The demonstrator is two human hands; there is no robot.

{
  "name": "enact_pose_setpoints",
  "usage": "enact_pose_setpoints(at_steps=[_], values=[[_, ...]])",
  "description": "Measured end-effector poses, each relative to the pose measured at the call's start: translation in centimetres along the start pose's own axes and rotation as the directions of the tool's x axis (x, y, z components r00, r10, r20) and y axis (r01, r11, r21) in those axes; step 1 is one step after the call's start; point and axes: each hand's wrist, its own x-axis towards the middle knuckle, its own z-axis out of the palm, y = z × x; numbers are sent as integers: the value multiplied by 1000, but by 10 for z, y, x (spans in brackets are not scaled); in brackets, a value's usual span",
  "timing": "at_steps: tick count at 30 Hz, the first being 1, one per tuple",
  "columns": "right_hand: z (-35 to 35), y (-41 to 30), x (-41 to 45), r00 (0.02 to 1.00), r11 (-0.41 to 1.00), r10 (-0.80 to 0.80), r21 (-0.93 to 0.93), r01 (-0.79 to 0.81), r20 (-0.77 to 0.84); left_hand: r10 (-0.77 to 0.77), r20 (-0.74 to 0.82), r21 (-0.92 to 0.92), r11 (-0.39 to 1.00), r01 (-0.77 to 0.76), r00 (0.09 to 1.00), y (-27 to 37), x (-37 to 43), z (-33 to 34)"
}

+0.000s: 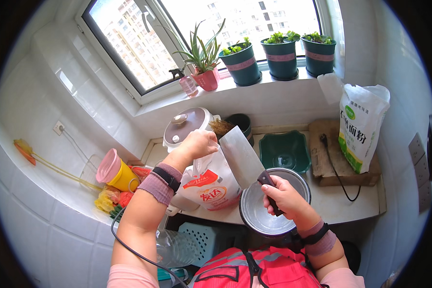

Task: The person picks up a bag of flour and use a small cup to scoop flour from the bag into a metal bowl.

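My right hand [286, 196] grips the dark handle of a cleaver [241, 154], whose broad metal blade points up and left beside a plastic bag. My left hand [199, 144] pinches the top of this white plastic bag [212, 190] with red printing, which stands full on the counter. Below the cleaver is a round metal pot [273, 223], partly hidden by my right hand and the knife. Behind the pot sits a dark green plastic basin [285, 149]. The bag's contents are hidden.
A lidded cooker [190, 124] and a dark bucket [243, 122] stand behind the bag. At right, a flour bag [361, 129] rests on a wooden board [324, 158] with a black cable [336, 165]. Potted plants [243, 68] line the windowsill. A yellow container [120, 178] is at left.
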Motion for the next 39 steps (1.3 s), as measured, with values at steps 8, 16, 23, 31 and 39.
enact_pose_setpoints(at_steps=[8, 16, 23, 31, 39], values=[[3, 0, 1, 1000, 1000, 5, 12, -5, 26, 64, -41, 45, 997, -63, 997, -8, 1, 5], [22, -1, 27, 999, 999, 0, 51, -2, 37, 94, -94, 15, 996, -93, 991, -8, -1, 8], [19, -4, 44, 999, 998, -19, 65, 17, 40, 142, -116, 12, 990, -142, 983, -1, 5, 14], [19, -7, 38, 995, 999, 25, 26, -27, 96, 162, -204, -100, 978, -185, 965, -12, -5, 17], [13, -20, 33, 987, 986, 120, -129, -106, 108, 84, -194, -265, 955, -135, 977, -22, -19, 13]])
